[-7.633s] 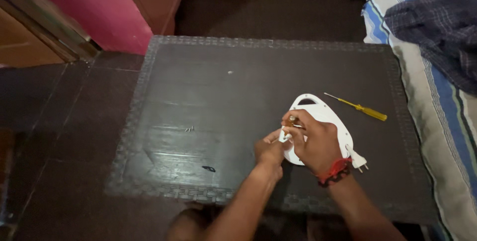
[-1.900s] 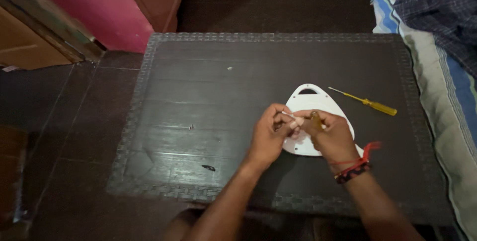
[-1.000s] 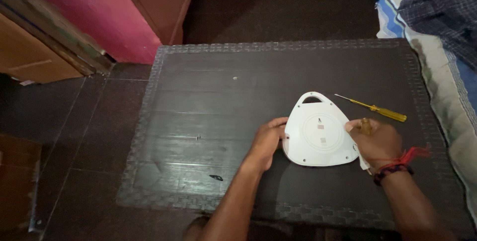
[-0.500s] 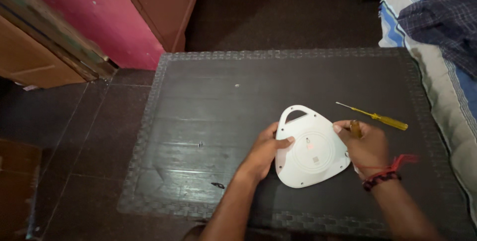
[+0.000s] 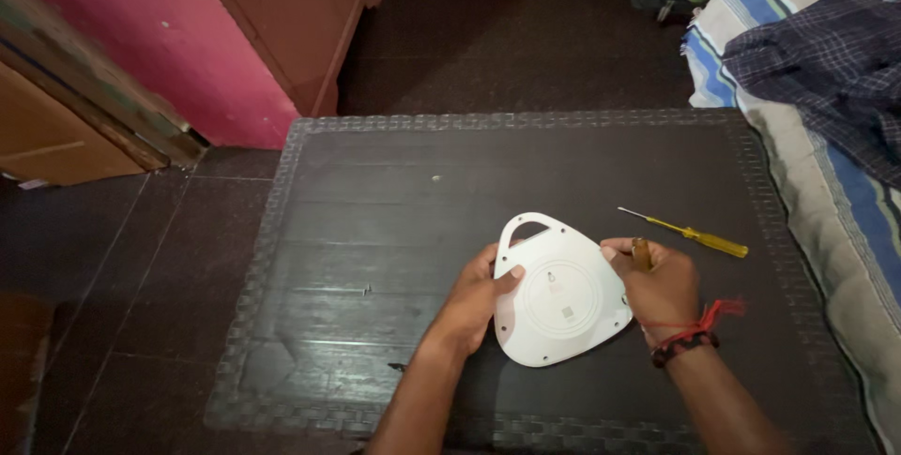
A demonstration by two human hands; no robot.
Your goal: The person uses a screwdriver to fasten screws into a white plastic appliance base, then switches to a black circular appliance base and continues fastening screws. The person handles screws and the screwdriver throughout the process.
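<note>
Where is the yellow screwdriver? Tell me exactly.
In the head view the screwdriver lies on the dark table, right of centre, just beyond the right hand and apart from it, right of the white plate.

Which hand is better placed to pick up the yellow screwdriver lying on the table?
Right. The right hand grips the right edge of the white triangular plate, on the same side as the yellow screwdriver. The left hand holds the far edge.

Your way across the dark surface is open left and ahead; to the right, the yellow-handled screwdriver and the bed crowd you.
</note>
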